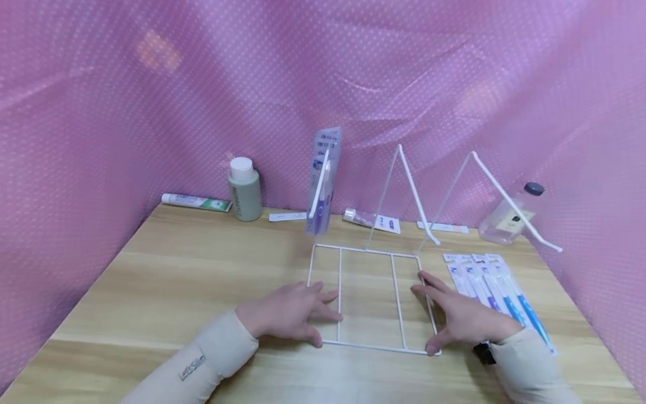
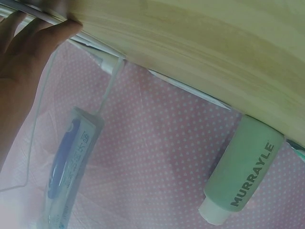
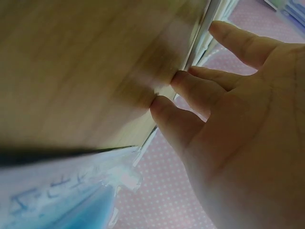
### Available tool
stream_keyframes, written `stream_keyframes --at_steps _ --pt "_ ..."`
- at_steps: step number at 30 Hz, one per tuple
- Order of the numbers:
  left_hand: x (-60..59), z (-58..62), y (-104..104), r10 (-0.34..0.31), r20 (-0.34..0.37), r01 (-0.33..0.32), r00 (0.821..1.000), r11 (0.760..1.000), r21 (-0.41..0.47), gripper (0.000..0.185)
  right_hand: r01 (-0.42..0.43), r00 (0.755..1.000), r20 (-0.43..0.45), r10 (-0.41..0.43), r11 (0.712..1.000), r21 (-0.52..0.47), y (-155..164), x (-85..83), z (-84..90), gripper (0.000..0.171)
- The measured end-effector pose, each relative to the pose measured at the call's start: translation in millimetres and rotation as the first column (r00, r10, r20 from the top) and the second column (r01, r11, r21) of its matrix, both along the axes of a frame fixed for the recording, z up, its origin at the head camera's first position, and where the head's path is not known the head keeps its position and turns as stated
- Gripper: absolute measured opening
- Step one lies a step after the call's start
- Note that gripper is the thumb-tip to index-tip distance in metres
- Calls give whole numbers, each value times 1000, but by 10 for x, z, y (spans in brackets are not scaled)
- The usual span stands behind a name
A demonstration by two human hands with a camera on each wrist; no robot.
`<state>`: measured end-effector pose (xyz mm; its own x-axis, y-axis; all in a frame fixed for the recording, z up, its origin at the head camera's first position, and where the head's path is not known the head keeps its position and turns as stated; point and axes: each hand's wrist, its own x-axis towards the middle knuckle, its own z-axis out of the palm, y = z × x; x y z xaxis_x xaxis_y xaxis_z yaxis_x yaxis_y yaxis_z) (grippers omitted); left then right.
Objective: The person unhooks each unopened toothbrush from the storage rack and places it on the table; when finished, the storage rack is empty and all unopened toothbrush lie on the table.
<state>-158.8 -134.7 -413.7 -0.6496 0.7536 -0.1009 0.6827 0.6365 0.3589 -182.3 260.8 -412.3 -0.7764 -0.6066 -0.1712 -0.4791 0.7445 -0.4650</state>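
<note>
A white wire rack sits near the middle of a wood-grain desk, its rectangular base flat and three bent wire arms rising from the side toward the desk's far edge. A person's left hand, fingers loosely spread, touches the left side of the base; the right hand, also open and spread, rests its fingertips along the right side, thumb at the near right corner. Neither hand is wrapped round the wire. A packaged toothbrush stands upright at the leftmost arm, though exactly how the wire supports it is hard to tell. Toward the desk's right edge, beside the right hand, lies a row of packaged toothbrushes. Along the far edge, from the far left corner, come a toothpaste tube, a green bottle with a white cap, a second tube and, at the far right corner, a clear bottle with a dark cap. Pink dotted cloth hangs behind.
</note>
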Motion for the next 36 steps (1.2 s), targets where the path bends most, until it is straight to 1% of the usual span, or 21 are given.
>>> stream_keyframes --at_steps 3,6,9,11,12,14,15,16,17,19,20,21,22,23,25,26,27,28,30,33,36 --pt "-39 52 35 -7 -1 7 1000 1000 -30 60 5 1000 -8 -5 1000 -2 24 -12 37 115" --pt "-31 99 14 -9 29 11 1000 999 -52 65 -11 1000 -3 11 1000 -2 3 -12 5 115" --pt "-92 235 -80 13 42 -14 999 1000 21 70 -23 1000 -3 23 1000 6 -13 -30 10 116" --pt "-176 416 -193 61 6 -61 998 993 97 66 -25 1000 3 25 1000 1 -28 -33 -3 117" --pt "-227 542 -251 106 -14 -103 994 982 157 60 -22 1000 12 22 1000 -1 -36 -34 -10 116" --pt "-343 820 -340 220 -102 -181 970 938 296 49 -11 1000 28 11 1000 -2 -41 -32 -15 117" --pt "-403 955 -368 283 -141 -214 949 902 374 42 -7 999 35 7 1000 -3 -38 -30 -13 117" --pt "-449 1092 -376 365 -152 -264 918 852 452 36 -2 999 41 2 1000 -5 -32 -28 -10 117" --pt "-496 1215 -376 431 -161 -284 888 789 545 32 2 999 47 -2 1000 -5 -25 -25 -5 117" --pt "-574 1417 -351 549 -137 -309 825 640 703 26 6 999 51 -6 1000 -4 -12 -20 6 118" --pt "-617 1486 -327 589 -105 -317 801 566 761 26 6 999 49 -6 1000 -3 -5 -21 10 118" --pt "-658 1544 -299 610 -59 -318 790 490 812 26 6 999 47 -6 1000 1 0 -22 16 118" --pt "-699 1587 -262 613 -8 -317 790 419 851 26 6 999 43 -6 1000 3 3 -21 9 118" --pt "-737 1615 -223 594 53 -318 802 352 880 27 5 999 42 -6 1000 5 4 -21 5 118" --pt "-799 1643 -143 523 167 -336 836 247 909 26 4 999 37 -4 1000 8 3 -22 0 118" --pt "-830 1638 -107 476 216 -347 852 206 915 26 7 999 41 -7 1000 9 0 -20 -1 118" --pt "-852 1633 -71 427 261 -361 866 172 917 26 7 999 42 -7 1000 8 -3 -20 -1 118" --pt "-869 1623 -38 390 302 -382 870 145 913 25 7 999 44 -8 1000 8 -6 -19 -2 118" --pt "-899 1595 14 339 356 -411 871 105 905 24 7 999 48 -7 1000 4 -12 -16 2 118" --pt "-927 1558 67 301 407 -444 862 65 893 23 8 999 47 -8 1000 3 -15 -14 8 118" --pt "-940 1543 93 271 438 -466 857 46 884 23 9 999 41 -9 1000 9 1 -16 14 118"
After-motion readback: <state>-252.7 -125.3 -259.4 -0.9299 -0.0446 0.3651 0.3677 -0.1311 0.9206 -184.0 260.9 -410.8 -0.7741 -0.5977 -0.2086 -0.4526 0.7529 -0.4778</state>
